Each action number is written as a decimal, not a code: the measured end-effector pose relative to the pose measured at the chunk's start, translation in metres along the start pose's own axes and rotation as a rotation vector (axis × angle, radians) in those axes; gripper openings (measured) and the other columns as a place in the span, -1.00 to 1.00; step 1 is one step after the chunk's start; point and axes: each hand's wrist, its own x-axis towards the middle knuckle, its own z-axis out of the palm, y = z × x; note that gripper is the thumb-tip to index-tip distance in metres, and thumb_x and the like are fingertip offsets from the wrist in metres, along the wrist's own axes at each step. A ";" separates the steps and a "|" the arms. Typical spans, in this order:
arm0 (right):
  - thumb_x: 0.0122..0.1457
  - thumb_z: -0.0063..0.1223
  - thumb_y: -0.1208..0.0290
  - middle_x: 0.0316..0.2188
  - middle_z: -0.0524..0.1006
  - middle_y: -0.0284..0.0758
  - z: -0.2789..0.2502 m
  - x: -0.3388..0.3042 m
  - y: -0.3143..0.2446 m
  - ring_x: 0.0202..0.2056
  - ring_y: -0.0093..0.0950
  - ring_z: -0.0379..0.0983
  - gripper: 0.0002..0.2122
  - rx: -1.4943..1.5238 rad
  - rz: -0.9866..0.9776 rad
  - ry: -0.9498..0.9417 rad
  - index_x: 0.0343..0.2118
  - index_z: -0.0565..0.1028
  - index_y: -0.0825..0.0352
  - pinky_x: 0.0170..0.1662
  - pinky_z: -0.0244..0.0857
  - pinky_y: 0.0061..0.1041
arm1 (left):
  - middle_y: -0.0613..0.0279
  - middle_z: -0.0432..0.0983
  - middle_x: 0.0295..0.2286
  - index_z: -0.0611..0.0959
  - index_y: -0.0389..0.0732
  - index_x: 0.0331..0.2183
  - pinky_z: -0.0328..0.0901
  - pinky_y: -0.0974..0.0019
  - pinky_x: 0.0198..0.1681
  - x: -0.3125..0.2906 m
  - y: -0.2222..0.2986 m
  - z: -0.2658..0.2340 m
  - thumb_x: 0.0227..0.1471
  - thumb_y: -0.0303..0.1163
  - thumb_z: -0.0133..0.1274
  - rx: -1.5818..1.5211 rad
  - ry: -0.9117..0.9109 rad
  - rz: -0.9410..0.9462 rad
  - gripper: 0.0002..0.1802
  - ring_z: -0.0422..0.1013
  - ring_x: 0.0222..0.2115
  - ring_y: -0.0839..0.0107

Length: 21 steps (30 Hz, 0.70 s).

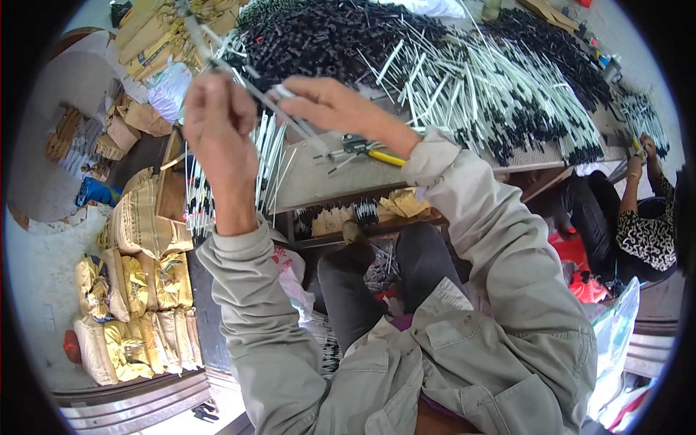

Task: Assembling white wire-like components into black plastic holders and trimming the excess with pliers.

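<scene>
Above and left of the pliers, blurred rods slant over the table; the left hand is clenched on them, while the right hand curls beside them, its grip unclear. They look light, slim, stiff, probably smooth and bendable if forced; mid-length should be the best hold. The greyish table spreads around the pliers, a white heap to their right; sacks stand well left, a co-worker far right.
</scene>
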 end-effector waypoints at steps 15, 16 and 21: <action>0.07 -0.09 0.25 -0.28 0.44 -0.38 -0.036 -0.123 0.028 -0.22 -0.34 0.36 -0.81 -1.059 0.196 0.154 -0.31 0.47 0.19 -0.20 0.25 -0.39 | 0.50 -0.01 -0.78 0.36 -0.20 -0.17 -0.16 0.60 -0.84 -0.156 -0.008 -0.039 0.12 -0.46 -0.21 -0.301 0.444 -0.338 -0.80 -0.11 -0.83 0.74; 0.07 -0.08 0.23 -0.31 0.45 -0.38 -0.060 -0.126 0.045 -0.24 -0.34 0.35 -0.81 -1.187 0.176 0.051 -0.33 0.48 0.20 -0.17 0.22 -0.36 | 0.51 -0.01 -0.79 0.34 -0.20 -0.15 -0.18 0.59 -0.85 -0.170 -0.015 -0.038 0.10 -0.47 -0.17 -0.328 0.485 -0.406 -0.77 -0.10 -0.84 0.74; 0.06 -0.05 0.24 -0.50 0.48 -0.33 -0.082 -0.106 0.061 -0.32 -0.33 0.37 -0.81 -1.128 0.213 -0.364 -0.44 0.49 0.26 -0.21 0.19 -0.31 | 0.49 0.01 -0.80 0.32 -0.16 -0.29 -0.16 0.59 -0.84 -0.213 -0.028 -0.017 0.03 -0.50 -0.10 -0.127 0.557 -0.611 -0.84 -0.07 -0.84 0.71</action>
